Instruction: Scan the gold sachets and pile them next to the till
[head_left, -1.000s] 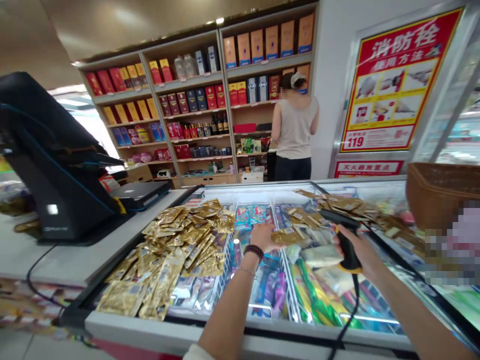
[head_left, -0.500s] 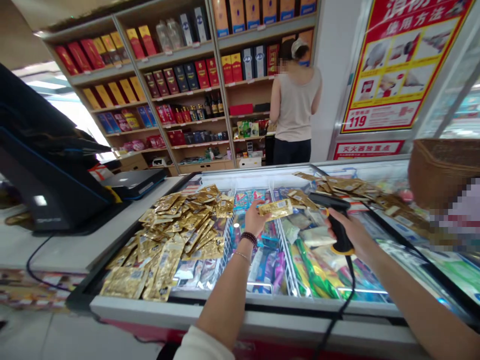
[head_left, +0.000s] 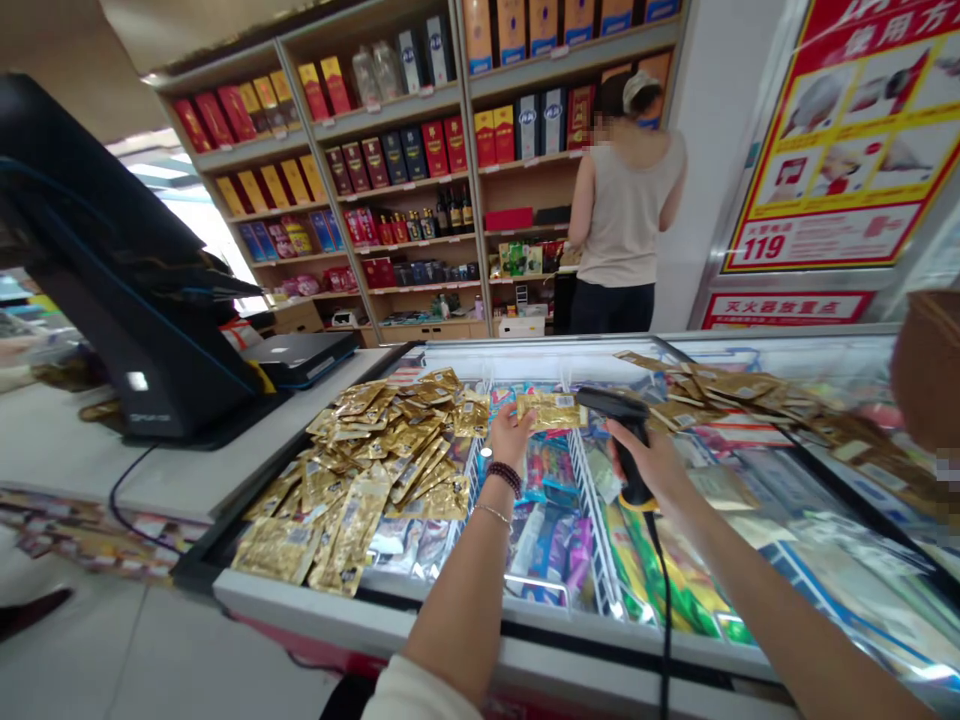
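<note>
My left hand [head_left: 511, 437] grips a gold foil packet [head_left: 551, 411] by its left end, holding it above the glass top of a chest freezer [head_left: 330, 603]. In my right hand [head_left: 651, 462] is a black handheld barcode scanner [head_left: 634, 440] with yellow trim, its cable hanging down the front. The scanner's head is close to the packet's right end; whether they touch I cannot tell. A big heap of gold packets [head_left: 390, 450] lies on the glass left of my left hand. More gold packets [head_left: 724, 388] are spread beyond the scanner to the right.
A dark checkout terminal [head_left: 172, 330] stands on the counter [head_left: 217, 450] at left. Colourful frozen goods [head_left: 555, 545] show in wire baskets under the glass. A brown basket-like object [head_left: 926, 370] is at right. A person [head_left: 626, 210] stands with back turned by the shelves [head_left: 405, 185].
The scanner in my right hand has moved left, its head now close to the packet's right end. The packet has levelled out in my left hand. The view has shifted left.
</note>
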